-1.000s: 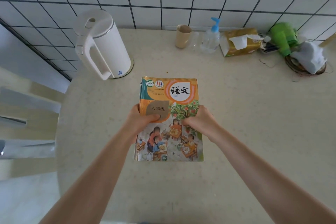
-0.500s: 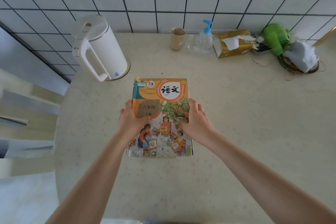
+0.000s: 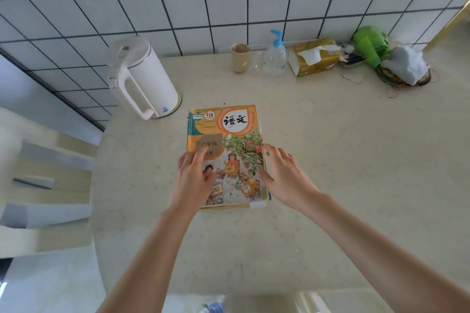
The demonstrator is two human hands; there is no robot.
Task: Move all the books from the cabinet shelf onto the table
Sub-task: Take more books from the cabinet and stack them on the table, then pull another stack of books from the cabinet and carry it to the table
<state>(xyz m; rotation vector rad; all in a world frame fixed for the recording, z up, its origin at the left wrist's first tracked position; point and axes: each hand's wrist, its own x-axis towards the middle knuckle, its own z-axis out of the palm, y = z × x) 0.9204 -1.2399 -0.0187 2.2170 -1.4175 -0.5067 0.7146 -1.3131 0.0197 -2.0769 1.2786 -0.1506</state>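
Note:
A stack of books (image 3: 229, 140) with an orange and green illustrated cover on top lies flat on the beige table (image 3: 330, 173), in the middle. My left hand (image 3: 194, 180) hovers over the lower left of the cover, fingers spread and blurred. My right hand (image 3: 284, 175) is at the stack's right edge, fingers apart, holding nothing. The cabinet shelf is out of view.
A white electric kettle (image 3: 142, 79) stands just left of and behind the books. Along the tiled wall stand a beige cup (image 3: 239, 57), a pump bottle (image 3: 275, 56), a tissue pack (image 3: 315, 57), a green object (image 3: 370, 43) and a white cloth (image 3: 407, 65). A pale chair (image 3: 38, 173) sits left of the table.
Both hands gripped the stack's sides a second ago; they have let go and drawn back slightly with fingers spread. The books now rest on the table.

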